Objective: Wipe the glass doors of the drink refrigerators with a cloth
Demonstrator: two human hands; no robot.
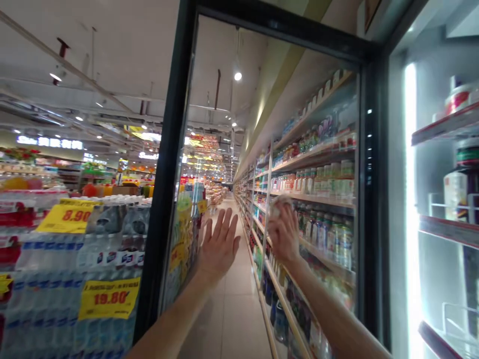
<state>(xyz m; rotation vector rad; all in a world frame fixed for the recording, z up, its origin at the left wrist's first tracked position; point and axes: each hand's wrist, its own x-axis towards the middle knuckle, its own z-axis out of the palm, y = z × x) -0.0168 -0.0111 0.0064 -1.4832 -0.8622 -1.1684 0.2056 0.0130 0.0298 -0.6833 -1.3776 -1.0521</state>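
Two hands at a framed glass door [239, 124], the right one with a pale cloth [281, 201].

The left hand [220, 242] is in front of the door's lower middle, flat and open, fingers extended and slightly apart, palm toward the pane; whether the palm touches it I cannot tell. The right hand [285, 234] is before the right half of the door, fingers bent over the cloth, which is bunched between them and the glass. Through the door show long shelves [318, 199] of bottles and a tiled floor [239, 319]. Just right of the door is a lit cooler [413, 199] holding bottles; left of the door stand stacked bottle packs [48, 259] with yellow price signs [110, 297].
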